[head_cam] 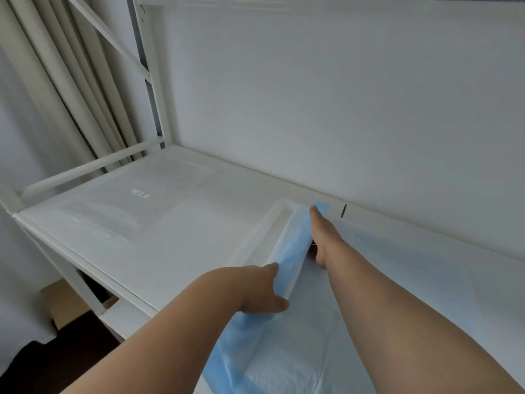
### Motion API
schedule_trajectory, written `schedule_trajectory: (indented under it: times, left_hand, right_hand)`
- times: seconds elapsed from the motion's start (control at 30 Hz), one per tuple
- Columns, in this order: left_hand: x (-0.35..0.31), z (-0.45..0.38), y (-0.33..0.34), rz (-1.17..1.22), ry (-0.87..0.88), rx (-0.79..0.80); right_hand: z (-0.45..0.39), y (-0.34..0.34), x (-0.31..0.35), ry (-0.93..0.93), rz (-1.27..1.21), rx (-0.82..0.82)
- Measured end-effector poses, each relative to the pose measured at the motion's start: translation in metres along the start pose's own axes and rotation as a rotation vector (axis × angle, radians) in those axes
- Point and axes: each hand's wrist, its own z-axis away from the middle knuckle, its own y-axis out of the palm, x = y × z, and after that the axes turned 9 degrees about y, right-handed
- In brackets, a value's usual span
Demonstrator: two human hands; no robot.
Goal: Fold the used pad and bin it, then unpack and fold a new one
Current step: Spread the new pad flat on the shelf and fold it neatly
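A used pad point(295, 245), white on top with a blue backing, lies spread over the bed surface point(176, 245). Its left edge is lifted and turned over, so the blue underside shows as a long strip. My left hand point(261, 291) grips the near part of that raised edge, thumb under and fingers over it. My right hand point(322, 237) reaches farther along the same edge toward the wall and holds it near the far blue corner point(322, 207). A clear plastic packet with a small label point(140, 193), holding a flat white item, lies at the far left of the bed.
The white wall point(341, 109) runs along the bed's far side. A white metal bed frame point(85, 166) with a rail closes the left end. Cream curtains point(56, 81) hang beyond it. A cardboard box point(71, 302) sits on the dark floor under the bed.
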Motion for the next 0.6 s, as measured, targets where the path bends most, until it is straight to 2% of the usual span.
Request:
schedule_trajectory:
  times: [0.17, 0.33, 0.43, 0.6]
  left_hand:
    - [0.009, 0.001, 0.001, 0.136, -0.011, -0.019]
    - [0.008, 0.005, 0.002, -0.059, -0.039, 0.031]
    - [0.009, 0.003, 0.012, -0.067, 0.005, 0.025]
    - [0.015, 0.005, 0.015, 0.171, 0.064, -0.057]
  right_hand:
    - [0.002, 0.004, -0.007, -0.021, -0.088, -0.005]
    - [0.001, 0.001, -0.009, -0.026, -0.192, 0.007]
    - [0.001, 0.002, -0.012, -0.028, -0.235, 0.015]
    - [-0.003, -0.002, -0.012, -0.045, -0.208, 0.001]
